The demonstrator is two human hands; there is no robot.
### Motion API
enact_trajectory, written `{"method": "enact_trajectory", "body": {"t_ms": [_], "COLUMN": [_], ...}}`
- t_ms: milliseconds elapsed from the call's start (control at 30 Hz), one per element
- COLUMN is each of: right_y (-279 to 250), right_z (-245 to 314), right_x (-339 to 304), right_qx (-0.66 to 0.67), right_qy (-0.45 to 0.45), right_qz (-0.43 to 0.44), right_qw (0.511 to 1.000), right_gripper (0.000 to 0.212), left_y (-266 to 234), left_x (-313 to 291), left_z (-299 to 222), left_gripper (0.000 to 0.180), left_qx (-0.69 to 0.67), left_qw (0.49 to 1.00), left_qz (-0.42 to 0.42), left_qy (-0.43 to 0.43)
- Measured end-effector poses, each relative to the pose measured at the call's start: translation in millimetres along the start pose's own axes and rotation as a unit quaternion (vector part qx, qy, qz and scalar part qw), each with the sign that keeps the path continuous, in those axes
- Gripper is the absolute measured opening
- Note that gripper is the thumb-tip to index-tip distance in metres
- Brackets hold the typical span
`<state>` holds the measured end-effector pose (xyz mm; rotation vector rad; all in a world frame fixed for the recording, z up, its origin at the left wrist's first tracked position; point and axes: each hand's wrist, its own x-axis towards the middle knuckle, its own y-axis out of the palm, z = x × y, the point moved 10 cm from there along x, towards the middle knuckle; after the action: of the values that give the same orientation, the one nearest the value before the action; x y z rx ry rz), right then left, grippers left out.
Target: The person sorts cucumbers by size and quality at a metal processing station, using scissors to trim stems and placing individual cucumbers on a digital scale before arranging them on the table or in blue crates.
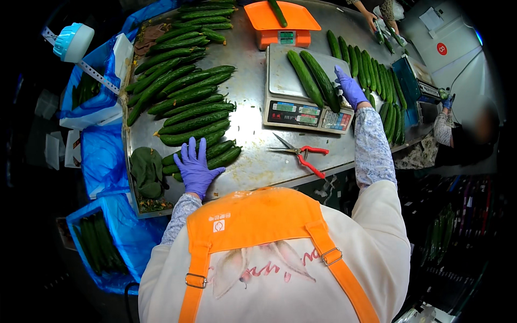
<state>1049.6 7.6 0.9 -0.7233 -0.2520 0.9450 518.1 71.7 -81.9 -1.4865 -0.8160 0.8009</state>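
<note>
My left hand [196, 169], in a purple glove, is spread with its palm down. It lies at the near end of a row of cucumbers [196, 121], touching the nearest ones. My right hand [351, 89], also gloved, has its fingers stretched out over the right edge of a grey digital scale [280, 72]. Two cucumbers [305, 79] lie side by side on the pan, tilted toward me, just left of that hand. Open-bladed shears [296, 151] with red handles lie on the metal table between my hands.
Beyond the scale stands an orange scale [309, 39] bearing one cucumber. More cucumbers [371, 70] line the right side, near another scale [420, 78]. A green cloth [146, 173] lies at left. Blue-lined crates [129, 237] flank the table. Other people's hands [371, 21] work at far right.
</note>
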Motion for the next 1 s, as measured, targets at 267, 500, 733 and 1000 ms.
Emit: {"method": "enact_trajectory", "body": {"t_ms": [267, 500, 733, 1000], "right_y": [-12.7, -11.6, 3.2, 20.7], "right_z": [9.1, 24.9, 22.2, 50.9], "right_x": [-8.8, -22.6, -25.4, -21.3], "right_qx": [0.024, 0.022, -0.002, -0.094], "right_qy": [-0.056, -0.051, -0.056, -0.043], "right_qz": [-0.042, -0.07, -0.037, -0.047], "right_qw": [0.997, 0.996, 0.998, 0.994], "right_gripper": [0.058, 0.064, 0.068, 0.077], "left_y": [0.0, 6.1, 0.7, 1.6], "left_x": [1.1, 2.8, 0.8, 1.4], "left_z": [-1.1, 0.7, 0.0, 0.5], "left_gripper": [0.119, 0.116, 0.119, 0.119], "left_qx": [0.009, 0.015, 0.009, 0.01], "left_qw": [1.0, 0.999, 1.0, 1.0], "left_qz": [-0.009, 0.04, -0.003, 0.0], "left_qy": [0.006, -0.005, -0.002, -0.003]}}
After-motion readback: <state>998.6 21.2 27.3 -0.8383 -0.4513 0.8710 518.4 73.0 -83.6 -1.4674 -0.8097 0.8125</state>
